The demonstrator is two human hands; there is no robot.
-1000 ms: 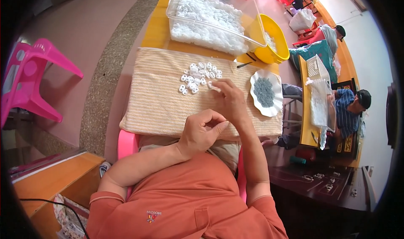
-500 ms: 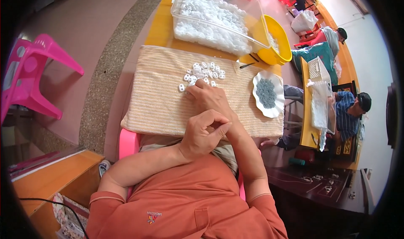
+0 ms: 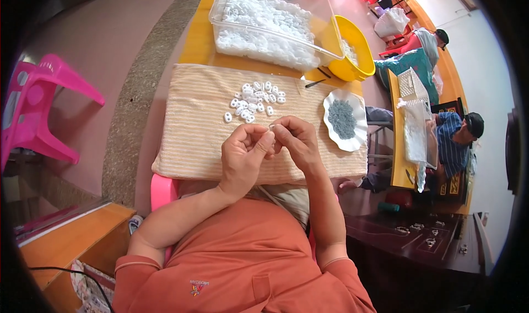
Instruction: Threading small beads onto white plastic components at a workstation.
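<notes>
Over the near part of a striped towel (image 3: 193, 125), my left hand (image 3: 242, 156) and my right hand (image 3: 299, 143) meet fingertip to fingertip. Both are closed in a pinch around a small white piece (image 3: 271, 127), mostly hidden by the fingers. Just beyond them lies a loose pile of small white oval plastic pieces (image 3: 250, 97), each with two holes. To the right of my right hand stands a white scalloped dish (image 3: 360, 134) holding many tiny grey parts (image 3: 341, 119).
At the table's far side are a clear plastic box (image 3: 221, 22) heaped with white pieces and a yellow bowl (image 3: 365, 54). A thin dark tool (image 3: 315, 83) lies at the towel's far edge. A pink stool (image 3: 41, 98) stands left; a person in a striped shirt (image 3: 451, 142) sits at right.
My right hand has come back from the pile toward me with a small white piece. My left hand has moved from over my right wrist to meet its fingertips.
</notes>
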